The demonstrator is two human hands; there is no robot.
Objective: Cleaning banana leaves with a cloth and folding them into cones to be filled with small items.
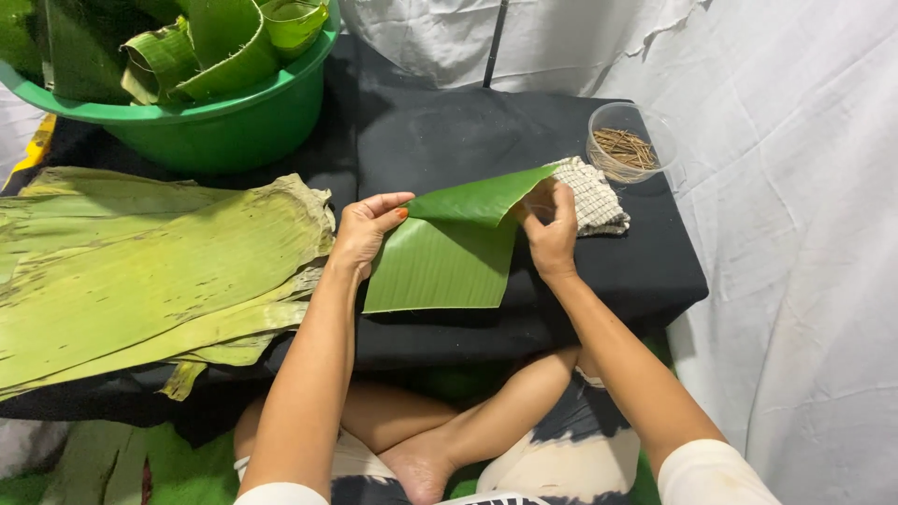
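The green basin (215,126) and the long leaf pile (140,271) run off the picture's left edge.

Bare black tabletop (440,131) behind leaf (440,266)

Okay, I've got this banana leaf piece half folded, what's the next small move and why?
Probably bring the right hand further across to press the lifted flap flat: the leaf piece has its top edge folded over but raised, while the left hand pins its left edge on the black table.
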